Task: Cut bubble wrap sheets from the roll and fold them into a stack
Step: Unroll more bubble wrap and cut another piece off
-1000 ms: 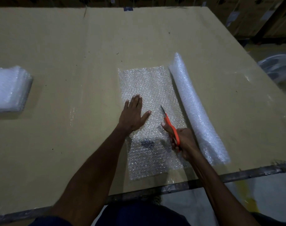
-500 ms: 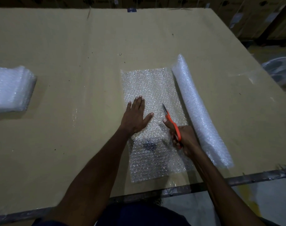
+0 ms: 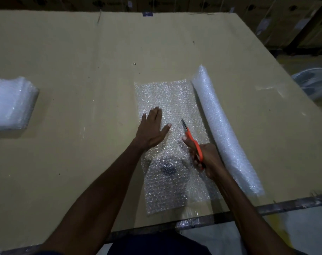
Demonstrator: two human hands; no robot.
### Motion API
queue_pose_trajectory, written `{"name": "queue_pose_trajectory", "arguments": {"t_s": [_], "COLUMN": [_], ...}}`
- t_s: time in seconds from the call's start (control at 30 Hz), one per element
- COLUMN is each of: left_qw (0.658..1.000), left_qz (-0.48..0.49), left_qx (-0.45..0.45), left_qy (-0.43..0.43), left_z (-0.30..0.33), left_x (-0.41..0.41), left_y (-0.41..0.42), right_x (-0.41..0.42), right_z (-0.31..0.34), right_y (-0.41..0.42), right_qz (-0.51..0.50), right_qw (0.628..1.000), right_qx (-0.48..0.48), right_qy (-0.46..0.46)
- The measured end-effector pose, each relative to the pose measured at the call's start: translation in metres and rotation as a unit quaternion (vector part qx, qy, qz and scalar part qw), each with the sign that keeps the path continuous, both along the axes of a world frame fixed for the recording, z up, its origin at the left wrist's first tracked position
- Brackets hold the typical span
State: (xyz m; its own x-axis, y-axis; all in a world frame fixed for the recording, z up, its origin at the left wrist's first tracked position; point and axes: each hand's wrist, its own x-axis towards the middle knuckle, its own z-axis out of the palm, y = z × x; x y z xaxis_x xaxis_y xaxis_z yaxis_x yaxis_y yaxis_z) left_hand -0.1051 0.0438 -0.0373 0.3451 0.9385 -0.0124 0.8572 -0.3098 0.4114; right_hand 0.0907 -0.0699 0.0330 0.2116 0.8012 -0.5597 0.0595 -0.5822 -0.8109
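- At the far left of the cardboard-covered surface [image 3: 83, 52] we see a stack of folded bubble wrap sheets [image 3: 10, 103], partly cut off by the frame edge and well apart from everything else.
- Our left hand [image 3: 152, 129] lies flat with its fingers [image 3: 155, 115] straight and together, thumb spread, pressing down on the left half of the unrolled bubble wrap sheet [image 3: 167, 96]; it holds nothing.
- The sheet stretches from the middle of the surface toward its near edge, and a dark blot shows through it below our hands.
- Our right hand [image 3: 206, 159] grips the orange-handled scissors [image 3: 192, 140], fingers curled round the handles, thumb stretched along them; the blades point away from us over the sheet's right part and look nearly closed.
- Just right of that hand lies the bubble wrap roll [image 3: 222, 126], slanting away from us, its side touching the sheet's right edge.
- Beyond the surface's right edge sits a clear plastic container [image 3: 314, 83], blurred.
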Motion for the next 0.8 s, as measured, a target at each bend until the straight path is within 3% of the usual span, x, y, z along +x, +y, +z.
{"name": "queue_pose_trajectory", "arguments": {"t_s": [0.2,0.8], "left_qw": [0.999,0.998], "left_qz": [-0.01,0.0], "left_qx": [0.01,0.028], "left_qy": [0.047,0.062], "left_z": [-0.007,-0.012], "left_x": [-0.003,-0.004], "left_y": [0.016,0.015], "right_x": [0.001,-0.006], "right_z": [0.0,-0.007], "right_y": [0.005,0.035], "right_qz": [0.009,0.01], "right_qw": [1.0,1.0], "right_qx": [-0.004,0.021], "right_qy": [0.011,-0.003]}}
